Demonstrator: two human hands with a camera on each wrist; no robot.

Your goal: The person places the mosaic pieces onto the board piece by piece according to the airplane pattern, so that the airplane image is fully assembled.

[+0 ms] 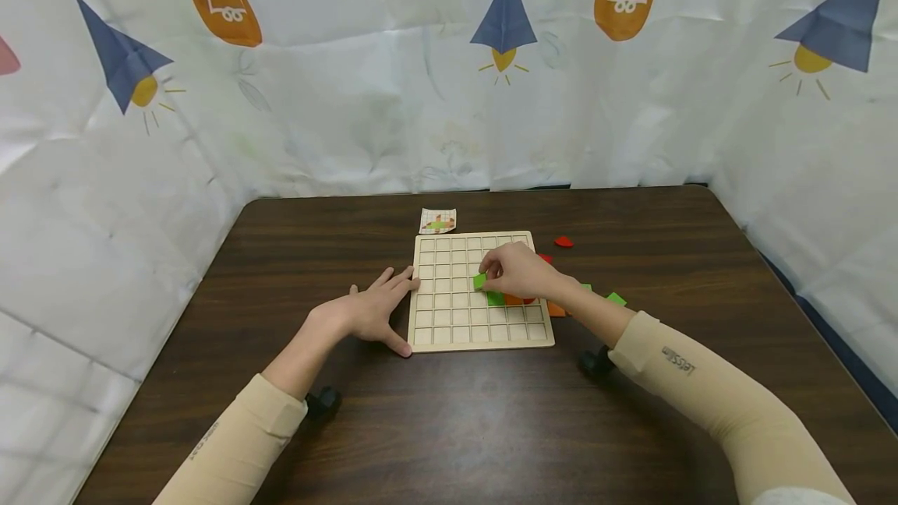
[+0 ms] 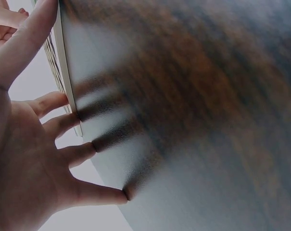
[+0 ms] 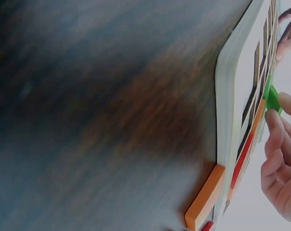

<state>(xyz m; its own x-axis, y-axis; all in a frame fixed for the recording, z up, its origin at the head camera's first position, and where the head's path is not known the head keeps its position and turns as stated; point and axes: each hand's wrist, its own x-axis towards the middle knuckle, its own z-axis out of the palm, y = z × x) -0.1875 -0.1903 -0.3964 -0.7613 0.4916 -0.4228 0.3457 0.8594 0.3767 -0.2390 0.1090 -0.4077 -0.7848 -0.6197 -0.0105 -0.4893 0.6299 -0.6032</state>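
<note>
A pale wooden grid board lies on the dark table. My left hand is spread flat, thumb and fingertips against the board's left edge; the left wrist view shows the same hand with straight fingers. Over the middle of the board, my right hand pinches a green square tile between thumb and finger. In the right wrist view that green tile looks tilted. Just nearer me, another green tile, an orange tile and a red piece sit in one row of the grid.
A small picture card lies behind the board. Right of the board are a loose red piece, an orange tile by its edge and a green tile, partly behind my right arm. A patterned curtain hangs around the table.
</note>
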